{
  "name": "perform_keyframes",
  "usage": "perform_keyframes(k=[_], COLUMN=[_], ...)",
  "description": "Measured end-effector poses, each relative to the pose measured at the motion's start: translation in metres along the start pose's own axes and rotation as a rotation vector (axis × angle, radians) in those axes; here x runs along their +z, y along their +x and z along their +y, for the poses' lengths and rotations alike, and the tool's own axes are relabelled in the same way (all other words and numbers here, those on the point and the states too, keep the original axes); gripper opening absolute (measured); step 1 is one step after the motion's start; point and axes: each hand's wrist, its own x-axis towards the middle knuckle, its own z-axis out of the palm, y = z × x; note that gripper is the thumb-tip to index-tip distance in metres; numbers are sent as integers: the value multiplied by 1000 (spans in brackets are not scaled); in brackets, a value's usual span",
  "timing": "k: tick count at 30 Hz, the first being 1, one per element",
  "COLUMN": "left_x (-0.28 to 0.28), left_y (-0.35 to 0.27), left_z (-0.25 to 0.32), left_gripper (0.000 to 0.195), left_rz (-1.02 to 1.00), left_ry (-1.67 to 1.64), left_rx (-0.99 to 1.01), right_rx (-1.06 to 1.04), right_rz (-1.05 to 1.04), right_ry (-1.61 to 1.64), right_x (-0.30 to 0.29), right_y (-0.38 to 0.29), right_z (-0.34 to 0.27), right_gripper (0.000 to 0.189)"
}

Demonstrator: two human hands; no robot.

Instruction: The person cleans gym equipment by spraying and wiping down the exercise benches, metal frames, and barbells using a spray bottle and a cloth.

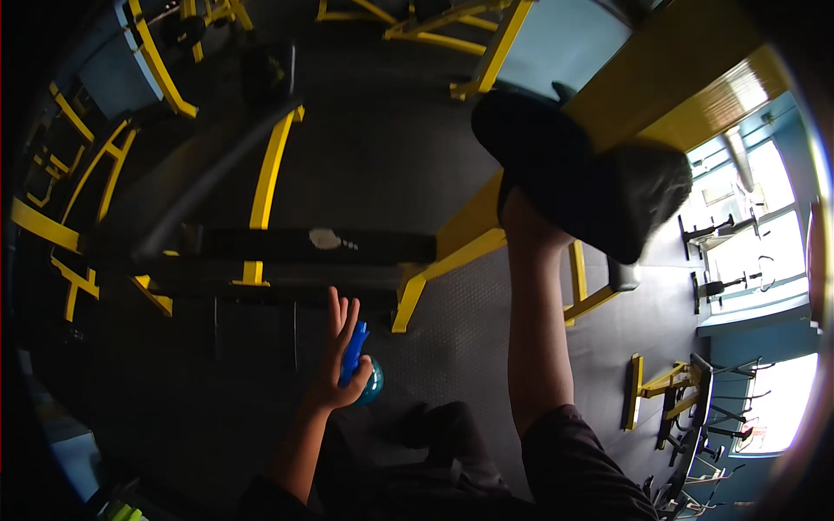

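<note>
Below the middle of the head view, my left hand (345,361) grips a spray bottle by its blue spray head (354,352), with some fingers extended. The teal rounded body of the bottle (373,384) shows behind the thumb. My right arm reaches up to a dark cloth (560,163), which lies against a yellow metal beam (625,98) of a gym machine. The cloth covers most of my right hand (531,218); only the wrist and the heel of the hand show, and the fingers are hidden.
A long black padded bench or bar (378,246) with a pale worn patch crosses in front of me, joined to a yellow frame (410,299). A blurred grey bar (215,176) slants at left. More yellow-framed gym machines (671,384) stand around on black rubber flooring (391,143), near bright windows.
</note>
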Motion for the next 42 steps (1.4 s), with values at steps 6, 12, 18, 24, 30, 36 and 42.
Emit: perform_keyframes(k=[6,12,18,24,30,36,42], left_x=[44,78,104,95,92,92,111], left_y=[-22,-30,-35,-52,-58,-62,-51], left_z=[-127,-234,-304,-308,-289,-271,-263], left_gripper=[83,87,87,88,85,82,82], left_rz=[-20,-12,-26,70,125,148,125], left_ry=[46,203,313,319,406,632,428], left_rx=[-6,143,162,77,119,118,263], right_rx=[353,563,1031,549,709,1007,618], right_rz=[-157,-214,-490,-314,-403,-494,-904], right_ry=[895,1132,1007,1159,597,724,556], right_x=[81,150,169,162,176,142,95], right_y=[-233,-504,-637,-536,-600,-776,-891], right_z=[-24,-15,-36,-16,-48,-106,-107], right_gripper=[25,28,44,19,69,50,33])
